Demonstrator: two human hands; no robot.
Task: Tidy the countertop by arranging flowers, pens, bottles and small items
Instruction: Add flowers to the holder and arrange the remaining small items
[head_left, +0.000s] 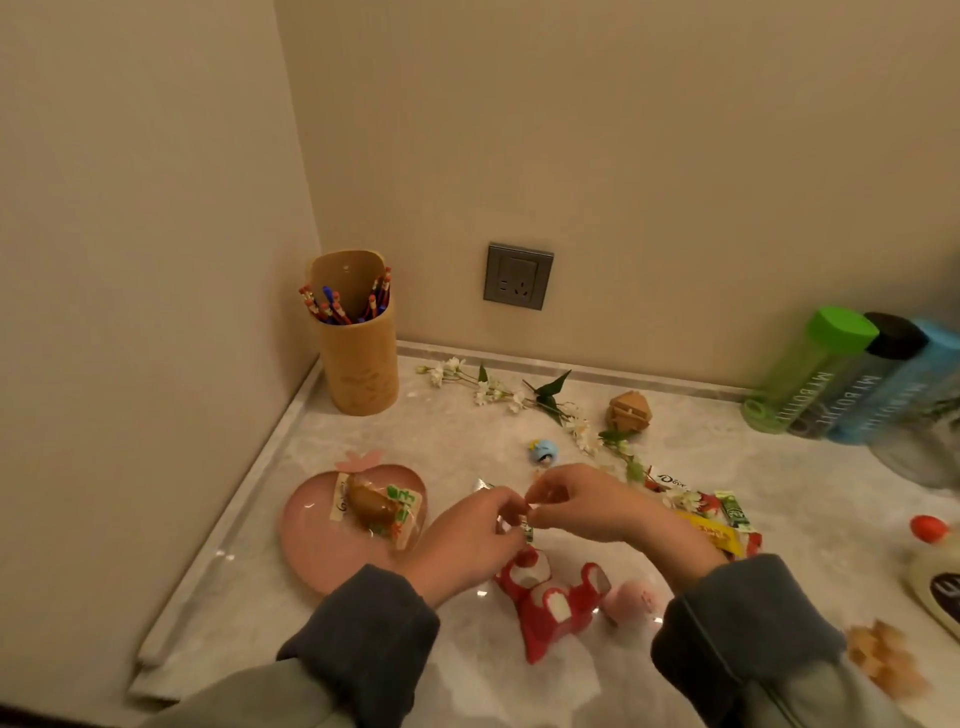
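At centre frame my left hand (467, 540) and right hand (587, 504) both pinch a small wrapped sweet (528, 532) right of the pink plate (306, 540) — I judge a slack pinch could drop it onto the red toy (550, 608)

Dark slate cuffs (363, 629) on paler sleeves (234, 699) (perhaps greenish-grey)

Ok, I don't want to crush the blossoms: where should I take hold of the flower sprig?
Probably pinch the flower sprig from above on its stem beside the dark leaf, pinching across it: it lies flat on the countertop, with blossoms toward both ends.
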